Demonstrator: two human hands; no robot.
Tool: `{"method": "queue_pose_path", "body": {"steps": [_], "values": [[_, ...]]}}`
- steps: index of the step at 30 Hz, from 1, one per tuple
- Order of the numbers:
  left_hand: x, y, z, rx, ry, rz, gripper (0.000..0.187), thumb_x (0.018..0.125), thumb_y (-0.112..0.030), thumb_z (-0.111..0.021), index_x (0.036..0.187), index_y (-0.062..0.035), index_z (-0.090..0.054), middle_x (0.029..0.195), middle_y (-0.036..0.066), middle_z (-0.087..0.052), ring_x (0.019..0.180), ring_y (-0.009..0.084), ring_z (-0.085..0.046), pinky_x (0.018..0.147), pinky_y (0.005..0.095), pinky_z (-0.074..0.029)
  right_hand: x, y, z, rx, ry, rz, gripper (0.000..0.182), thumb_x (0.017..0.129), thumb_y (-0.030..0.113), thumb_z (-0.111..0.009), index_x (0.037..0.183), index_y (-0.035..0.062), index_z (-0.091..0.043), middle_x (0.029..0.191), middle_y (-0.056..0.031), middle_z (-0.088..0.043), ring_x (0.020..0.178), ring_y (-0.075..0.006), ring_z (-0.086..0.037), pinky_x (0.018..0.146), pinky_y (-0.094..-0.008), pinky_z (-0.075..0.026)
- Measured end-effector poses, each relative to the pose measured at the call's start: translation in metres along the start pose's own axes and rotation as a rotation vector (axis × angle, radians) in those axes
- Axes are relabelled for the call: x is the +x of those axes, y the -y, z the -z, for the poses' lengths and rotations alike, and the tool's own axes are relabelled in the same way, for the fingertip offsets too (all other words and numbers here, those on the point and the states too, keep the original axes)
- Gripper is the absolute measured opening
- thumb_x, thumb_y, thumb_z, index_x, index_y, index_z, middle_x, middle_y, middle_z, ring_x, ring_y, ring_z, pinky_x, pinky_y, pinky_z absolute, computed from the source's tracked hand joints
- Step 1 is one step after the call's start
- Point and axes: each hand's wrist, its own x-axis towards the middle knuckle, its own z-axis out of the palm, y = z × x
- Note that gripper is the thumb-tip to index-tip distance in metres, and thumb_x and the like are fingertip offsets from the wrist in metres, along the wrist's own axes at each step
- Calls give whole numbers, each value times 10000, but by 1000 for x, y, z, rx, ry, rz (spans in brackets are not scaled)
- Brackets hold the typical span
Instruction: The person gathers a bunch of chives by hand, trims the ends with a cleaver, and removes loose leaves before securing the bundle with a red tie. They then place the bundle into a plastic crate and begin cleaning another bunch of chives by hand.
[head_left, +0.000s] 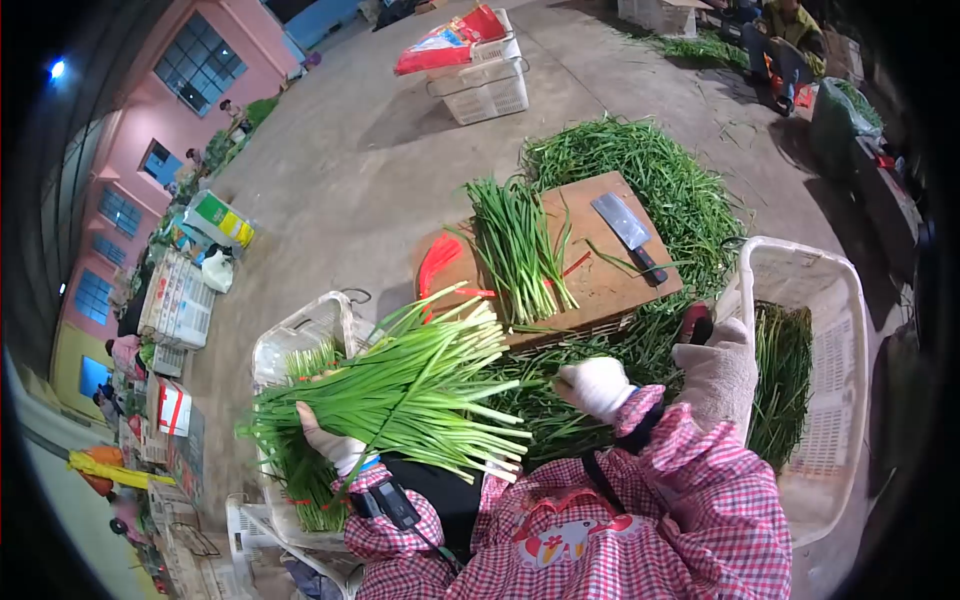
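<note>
My left hand [335,437], in a pale glove with bare fingertips, is closed round a big bunch of green stalks [400,385], white ends to the right. Beside those white ends my right hand [597,388], in a white glove, has its fingers pressed together; what they hold, if anything, is too small to name. Ahead, a wooden board [590,200] bears a smaller bunch of stalks [515,250], a cleaver [628,232] with a dark handle and red ties [438,260] at its left edge.
A white crate [300,325] with stalks stands at the left, another [810,270] at the right. Loose greens [640,155] lie around the board. Farther off are a crate [485,95] with a red bag and a seated person [790,40] at the upper right.
</note>
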Motion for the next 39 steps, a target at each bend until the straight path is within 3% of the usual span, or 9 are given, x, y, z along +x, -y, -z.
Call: {"method": "queue_pose_path", "body": {"steps": [4,7,10,15,20,29,31,34,39], "values": [[-5,-27,10,275,-55,-101,541,888,-421,-569,1259,-29,-535,1309,142,-532,1188,321,-504,1033,515,-367,-24,-62,-9,-390,752,50,411,804,461,-595,991,111,-701,950,-123,-691,866,-313,-662,749,-427,-516],[-11,-8,-44,470,-613,-361,601,887,-484,-542,1306,-56,-499,1330,130,-515,1196,322,-491,1025,479,-382,-29,-33,35,-326,513,45,477,764,484,-642,1057,108,-657,892,-120,-688,852,-321,-663,735,-433,-513],[-11,-16,-30,384,-538,-274,610,880,-495,-548,1301,-57,-501,1323,123,-521,1178,312,-507,1011,480,-396,-9,-12,36,348,9,159,432,821,415,-619,1121,104,-626,873,-190,-665,843,-343,-648,750,-410,-517],[-20,-11,-19,411,-380,-187,605,866,-499,-575,1268,-49,-522,1273,128,-552,1111,300,-547,964,462,-440,42,46,8,1359,64,311,613,857,135,-677,1380,16,-380,1010,-46,-629,904,-116,-576,812,-285,-495],[-18,-12,-3,401,-401,-193,607,873,-500,-565,1274,-47,-513,1267,128,-556,1108,304,-549,959,460,-445,64,94,-17,1745,194,277,342,882,180,-651,1163,3,-570,975,-74,-659,799,-137,-627,729,-292,-523],[-4,12,-3,253,51,-72,514,919,-443,-521,1216,-24,-553,1235,138,-576,1120,294,-549,993,501,-417,25,67,-9,1302,223,582,183,877,200,-664,969,46,-703,765,8,-641,596,-50,-519,588,-232,-460],[-2,18,-14,244,89,-39,474,926,-423,-518,1178,-25,-571,1214,130,-587,1114,286,-551,988,494,-422,22,56,-5,1131,254,662,231,882,137,-630,1092,43,-650,942,-35,-621,808,-112,-530,739,-282,-461],[8,23,-18,235,164,-43,422,932,-403,-514,1098,-24,-596,1157,113,-608,1084,268,-559,984,461,-428,17,51,-7,1870,501,480,364,849,85,-668,1198,43,-572,1107,-72,-622,994,-144,-589,907,-334,-488],[9,20,-14,357,-141,116,457,975,-434,-400,1111,-38,-584,1104,101,-619,1040,251,-570,970,426,-437,21,47,-16,1028,-59,598,399,849,193,-689,1217,80,-588,1103,-86,-668,968,-136,-605,864,-293,-473]]}}
